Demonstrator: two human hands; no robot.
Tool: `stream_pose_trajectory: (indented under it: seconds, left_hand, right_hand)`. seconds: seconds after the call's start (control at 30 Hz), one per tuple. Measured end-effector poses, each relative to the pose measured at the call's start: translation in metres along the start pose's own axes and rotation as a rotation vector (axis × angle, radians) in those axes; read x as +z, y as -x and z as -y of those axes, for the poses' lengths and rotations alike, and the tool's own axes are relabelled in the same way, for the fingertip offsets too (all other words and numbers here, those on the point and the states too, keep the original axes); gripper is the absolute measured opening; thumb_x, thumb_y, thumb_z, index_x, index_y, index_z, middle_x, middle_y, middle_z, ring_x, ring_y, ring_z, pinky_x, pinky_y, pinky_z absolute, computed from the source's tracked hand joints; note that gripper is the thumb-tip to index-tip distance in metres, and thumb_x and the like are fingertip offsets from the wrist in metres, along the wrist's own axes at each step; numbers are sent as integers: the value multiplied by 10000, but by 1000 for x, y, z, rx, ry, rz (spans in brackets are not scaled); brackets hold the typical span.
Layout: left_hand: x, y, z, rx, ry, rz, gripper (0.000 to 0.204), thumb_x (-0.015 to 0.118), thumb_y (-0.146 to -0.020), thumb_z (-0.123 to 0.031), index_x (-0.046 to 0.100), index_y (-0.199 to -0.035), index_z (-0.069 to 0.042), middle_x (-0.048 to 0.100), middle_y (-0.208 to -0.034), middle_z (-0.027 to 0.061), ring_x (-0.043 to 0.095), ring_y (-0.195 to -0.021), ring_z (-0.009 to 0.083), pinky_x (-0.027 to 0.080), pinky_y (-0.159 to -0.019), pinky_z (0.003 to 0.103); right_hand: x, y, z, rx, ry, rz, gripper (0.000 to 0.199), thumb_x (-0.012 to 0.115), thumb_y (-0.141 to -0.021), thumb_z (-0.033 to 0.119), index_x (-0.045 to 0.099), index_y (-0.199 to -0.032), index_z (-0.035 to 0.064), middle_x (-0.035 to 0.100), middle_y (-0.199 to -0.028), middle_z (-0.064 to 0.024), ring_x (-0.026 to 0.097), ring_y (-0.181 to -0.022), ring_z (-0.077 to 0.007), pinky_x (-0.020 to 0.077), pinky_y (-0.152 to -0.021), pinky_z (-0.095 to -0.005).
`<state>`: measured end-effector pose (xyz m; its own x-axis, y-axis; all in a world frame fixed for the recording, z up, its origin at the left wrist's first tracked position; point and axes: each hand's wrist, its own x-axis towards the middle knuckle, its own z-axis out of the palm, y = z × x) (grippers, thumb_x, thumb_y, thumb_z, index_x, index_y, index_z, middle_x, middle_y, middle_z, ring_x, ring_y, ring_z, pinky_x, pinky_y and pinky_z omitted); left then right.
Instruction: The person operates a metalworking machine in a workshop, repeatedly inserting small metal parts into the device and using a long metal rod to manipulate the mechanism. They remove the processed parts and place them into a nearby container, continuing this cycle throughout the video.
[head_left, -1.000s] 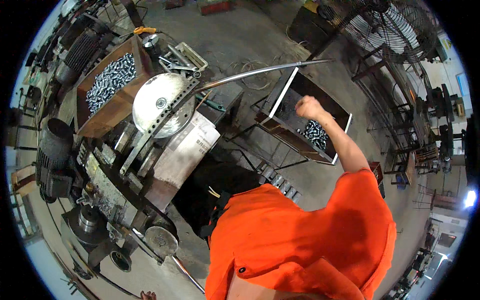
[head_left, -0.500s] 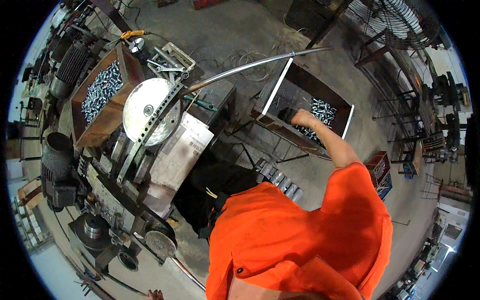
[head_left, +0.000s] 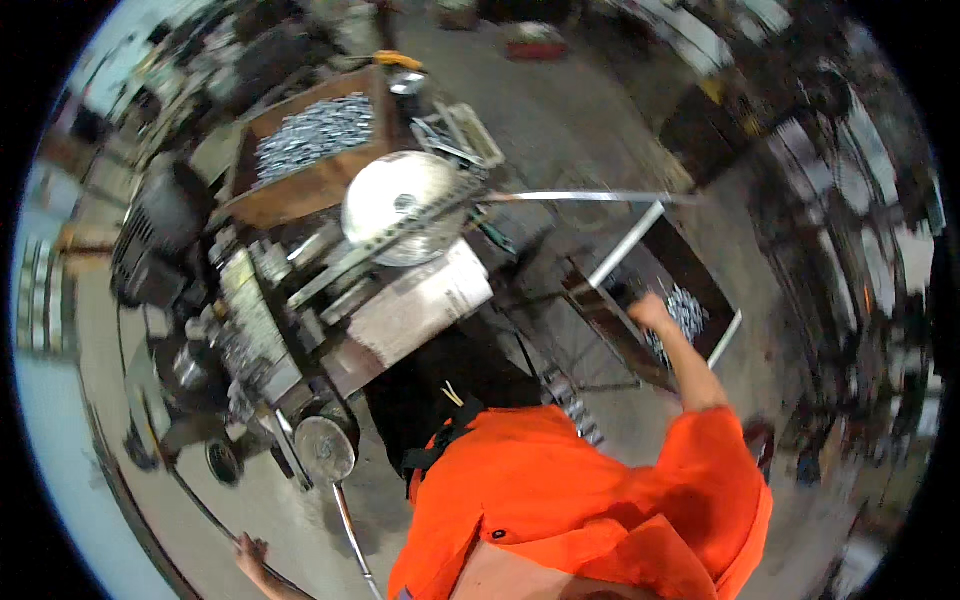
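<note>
I cannot tell if my left grip (head_left: 252, 552) or right grip (head_left: 651, 312) is clenched, the right beside small silvery metal pieces (head_left: 689, 311) in the right-hand bin (head_left: 627, 246), likely hard, slippery, best pinched by their sides.

Motion blur smears the whole view, heaviest on the machinery (head_left: 840, 250) to the right of the right hand (head_left: 650, 310), turning the small metal parts (head_left: 687, 312) just beside that hand into pale flecks. Left of it, the round metal disc (head_left: 400, 208) glares above dim floor (head_left: 570, 130), and shadow patches the orange shirt (head_left: 580, 470) below. Beyond the left hand (head_left: 252, 553), fisheye distortion curves edges toward a black rim.
</note>
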<state>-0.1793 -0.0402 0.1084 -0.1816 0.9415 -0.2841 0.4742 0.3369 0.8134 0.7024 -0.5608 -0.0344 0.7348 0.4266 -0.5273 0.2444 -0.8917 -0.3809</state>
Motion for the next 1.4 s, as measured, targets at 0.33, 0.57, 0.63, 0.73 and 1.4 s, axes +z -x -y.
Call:
stream_pose_trajectory:
  seconds: [0.33, 0.57, 0.63, 0.73, 1.4]
  left_hand:
    - [48, 20, -39, 76, 74, -162, 253, 672, -791, -228, 533, -820, -18, 510, -567, 47, 484, -414, 113, 417, -384, 244]
    - [53, 23, -47, 104, 33, -113, 208, 654, -796, -193, 548, -839, -20, 514, -563, 44, 501, -439, 114, 429, -406, 250]
    - [51, 33, -54, 57, 23, -82, 224, 657, -785, -180, 566, -888, -3, 550, -614, 68, 549, -512, 145, 467, -476, 274]
    - [38, 35, -14, 526, -954, -635, 320, 659, -763, -158, 576, -1013, 25, 600, -760, 119, 588, -697, 216, 486, -648, 326]
    - [298, 191, -304, 702, 253, 701, 295, 604, -855, -258, 648, -787, 26, 583, -568, 34, 514, -536, 62, 414, -487, 244]
  right_hand:
    - [20, -26, -32, 156, 377, -144, 254, 515, -752, 208, 672, -760, 8, 649, -817, -183, 643, -805, -319, 518, -677, -411]
    - [6, -17, -26, 137, 422, -120, 288, 559, -704, 209, 633, -834, -37, 610, -948, -225, 594, -915, -339, 480, -771, -413]
    - [-17, 1, 0, 260, 286, -142, 216, 586, -676, 184, 626, -745, -17, 625, -845, -194, 616, -827, -301, 487, -709, -384]
    - [-74, 37, 90, 289, -11, -260, 135, 626, -635, 145, 615, -612, 13, 648, -689, -148, 649, -696, -244, 498, -616, -341]
    - [-20, 210, 521, -1877, -43, 7, 378, 619, -517, 75, 601, -874, -48, 509, -1009, -182, 535, -851, -318, 464, -731, -386]
